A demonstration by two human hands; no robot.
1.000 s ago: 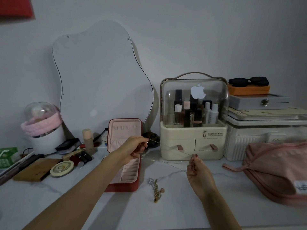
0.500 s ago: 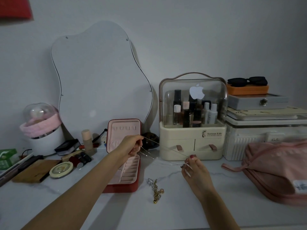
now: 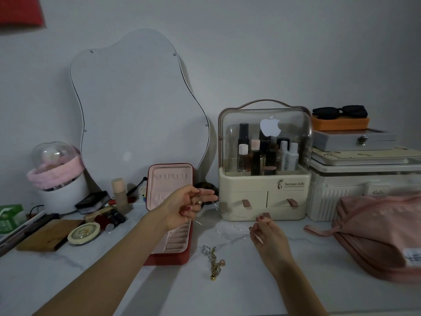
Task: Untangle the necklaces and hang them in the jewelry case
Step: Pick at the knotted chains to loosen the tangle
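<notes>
Since prev. frame, left hand (image 3: 186,207) was turned palm-up, fingers curled round pendant; right hand (image 3: 265,233) pinches thin chain (image 3: 230,233), strung left-right btwn both hands. 1 jewelry case (image 3: 169,195) open; 2nd necklace (image 3: 214,262) lies front-to-back on table (image 3: 227,297).

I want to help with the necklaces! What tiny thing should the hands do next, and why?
Probably lift the left hand up to the small hooks in the jewelry case lid. That hand holds one end of the thin chain, right in front of the open lid, and the right hand pinches the other end, so the chain looks free. The chunky necklace lies on the table, waiting.
</notes>
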